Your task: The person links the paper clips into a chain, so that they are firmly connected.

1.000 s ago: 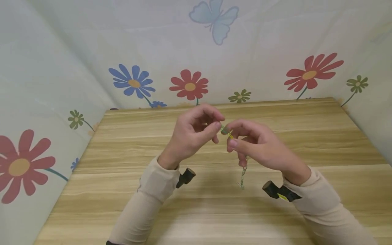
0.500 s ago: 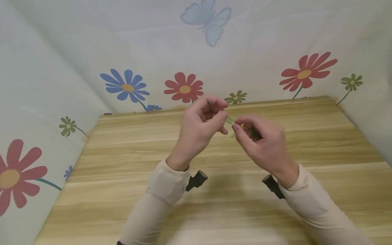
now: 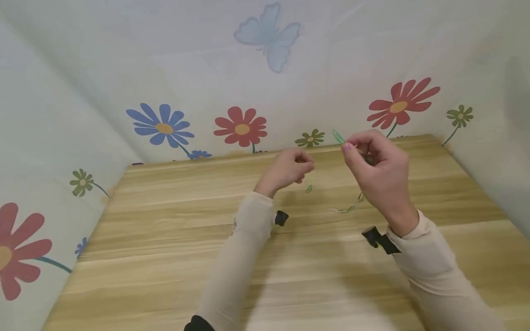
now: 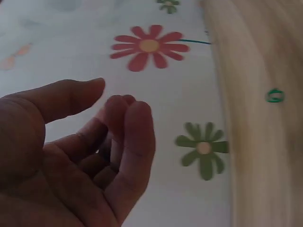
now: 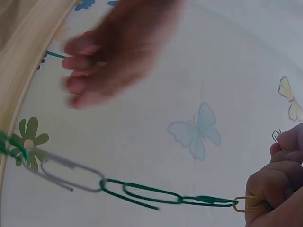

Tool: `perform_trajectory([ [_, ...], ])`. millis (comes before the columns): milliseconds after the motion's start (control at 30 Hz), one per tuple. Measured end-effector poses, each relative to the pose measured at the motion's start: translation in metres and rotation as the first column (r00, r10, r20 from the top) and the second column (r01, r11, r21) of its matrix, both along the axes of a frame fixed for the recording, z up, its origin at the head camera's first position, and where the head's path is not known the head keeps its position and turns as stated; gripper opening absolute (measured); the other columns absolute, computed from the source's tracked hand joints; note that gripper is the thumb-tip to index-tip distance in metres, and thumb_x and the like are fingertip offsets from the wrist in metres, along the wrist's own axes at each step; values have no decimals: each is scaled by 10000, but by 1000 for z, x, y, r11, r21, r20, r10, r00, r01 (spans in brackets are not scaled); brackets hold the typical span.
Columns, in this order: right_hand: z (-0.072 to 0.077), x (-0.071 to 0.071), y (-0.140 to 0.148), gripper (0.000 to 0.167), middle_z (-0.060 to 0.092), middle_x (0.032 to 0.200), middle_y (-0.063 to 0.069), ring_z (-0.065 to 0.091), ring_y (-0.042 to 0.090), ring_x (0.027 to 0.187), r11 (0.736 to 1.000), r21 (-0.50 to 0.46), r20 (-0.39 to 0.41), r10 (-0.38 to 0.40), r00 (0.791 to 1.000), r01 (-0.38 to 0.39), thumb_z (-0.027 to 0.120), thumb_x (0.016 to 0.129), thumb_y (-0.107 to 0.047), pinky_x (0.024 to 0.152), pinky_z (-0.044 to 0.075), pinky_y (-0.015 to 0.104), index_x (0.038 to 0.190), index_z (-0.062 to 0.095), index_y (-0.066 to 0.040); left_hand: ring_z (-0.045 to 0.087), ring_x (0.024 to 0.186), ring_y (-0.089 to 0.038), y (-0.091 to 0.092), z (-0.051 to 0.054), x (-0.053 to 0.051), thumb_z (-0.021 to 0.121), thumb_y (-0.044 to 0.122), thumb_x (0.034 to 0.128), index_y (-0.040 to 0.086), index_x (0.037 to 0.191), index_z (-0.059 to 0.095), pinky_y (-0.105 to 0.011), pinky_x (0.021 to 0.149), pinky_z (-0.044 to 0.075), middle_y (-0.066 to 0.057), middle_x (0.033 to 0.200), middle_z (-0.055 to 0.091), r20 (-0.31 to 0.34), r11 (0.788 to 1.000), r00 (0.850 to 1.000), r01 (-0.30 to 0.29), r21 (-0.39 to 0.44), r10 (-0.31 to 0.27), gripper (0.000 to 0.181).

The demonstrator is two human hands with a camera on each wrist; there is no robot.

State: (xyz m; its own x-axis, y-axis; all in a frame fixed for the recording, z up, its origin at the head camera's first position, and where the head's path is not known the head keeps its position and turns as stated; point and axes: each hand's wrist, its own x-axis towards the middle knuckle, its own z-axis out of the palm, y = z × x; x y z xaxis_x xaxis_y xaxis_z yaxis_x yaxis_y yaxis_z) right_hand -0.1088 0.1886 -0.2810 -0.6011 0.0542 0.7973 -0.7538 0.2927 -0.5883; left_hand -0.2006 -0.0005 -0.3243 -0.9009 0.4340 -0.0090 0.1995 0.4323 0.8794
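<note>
My right hand point(image 3: 378, 172) pinches a green paper clip point(image 3: 337, 137) between thumb and forefinger, its end sticking out past the fingertips. From under that hand hangs a chain of paper clips point(image 3: 348, 209). The right wrist view shows its links closely: a yellow clip point(image 5: 240, 204) at the curled fingers, green clips point(image 5: 151, 191), then a silver clip point(image 5: 71, 172). Apart from it, my left hand point(image 3: 287, 169) has loosely bent fingers, with a gap between thumb and fingertips in the left wrist view and nothing held. Close to it, a loose green paper clip point(image 3: 309, 188) lies on the table.
The wood-grain table point(image 3: 165, 230) ends at a back edge against a pale fabric wall point(image 3: 186, 55) printed with flowers and a butterfly. Another fabric wall point(image 3: 37, 115) borders the left side. A small black camera is strapped at each wrist.
My left hand has come away from the pinched green clip and moved down. My right hand has moved right and up with the clip and chain. The loose clip on the table is now uncovered.
</note>
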Motion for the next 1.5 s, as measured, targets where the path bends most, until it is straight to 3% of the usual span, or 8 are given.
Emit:
perform_trajectory([
  [167, 0, -5, 8, 39, 540, 645, 7, 380, 75, 494, 1000, -28, 49, -2, 999, 4, 673, 878, 58, 463, 283, 192, 907, 686, 80, 570, 731, -178, 23, -43, -18, 665, 174, 974, 80, 939, 678, -295, 625, 493, -41, 894, 642, -24, 924, 998, -63, -377, 59, 101],
  [367, 2, -7, 12, 48, 550, 646, 7, 392, 84, 501, 999, -37, 108, 19, 994, -15, 670, 892, 38, 462, 299, 192, 910, 686, 79, 555, 726, -218, 39, -58, -17, 657, 50, 915, 61, 892, 657, -341, 638, 494, -66, 871, 627, -93, 785, 993, -115, -608, 74, 26],
  [633, 4, -2, 13, 45, 554, 654, 11, 408, 91, 519, 999, -46, 147, 17, 989, -10, 671, 889, 47, 475, 334, 175, 906, 682, 87, 527, 647, -184, 38, -65, -19, 676, 167, 945, 89, 816, 629, -301, 547, 459, -56, 803, 606, -75, 772, 996, -80, -631, 42, 158],
  [733, 4, 0, 13, 42, 557, 656, 17, 414, 97, 518, 999, -35, 160, 18, 987, -13, 674, 896, 40, 476, 345, 178, 907, 684, 80, 442, 562, -144, 30, -62, -24, 648, 181, 959, 104, 738, 551, -274, 503, 389, -20, 687, 523, -54, 840, 998, -55, -540, 31, 253],
  [833, 4, 1, 13, 39, 559, 654, 16, 418, 96, 516, 999, -28, 163, 21, 986, -16, 675, 897, 38, 476, 353, 179, 903, 685, 75, 492, 581, -143, 19, -49, -25, 598, 138, 983, 81, 764, 546, -281, 554, 483, -24, 688, 534, 12, 958, 1000, -5, -286, 9, 232],
  [900, 5, 1, 12, 36, 556, 647, 14, 413, 93, 512, 1000, -23, 162, 24, 987, -21, 675, 896, 40, 473, 347, 179, 899, 684, 74, 579, 670, -200, 14, -35, -22, 574, 101, 992, 45, 855, 581, -335, 670, 565, -75, 765, 587, 41, 997, 999, 29, -66, -26, 149],
  [1100, 5, 4, 12, 57, 503, 594, 22, 362, 85, 480, 999, 12, 170, 35, 985, -37, 681, 905, 18, 453, 298, 198, 895, 673, 74, 631, 767, -292, 6, 12, 2, 615, 15, 977, -41, 1015, 623, -402, 735, 601, -199, 880, 624, -83, 932, 988, 148, 332, -128, 68],
  [1500, 9, 11, 10, 40, 518, 584, 20, 339, 77, 460, 990, 121, 215, 41, 976, -68, 674, 915, 19, 442, 283, 220, 891, 685, 50, 642, 785, -305, -1, 57, 40, 613, -45, 970, -106, 1103, 662, -412, 791, 585, -170, 965, 639, -350, 836, 928, 290, 466, -126, 154],
])
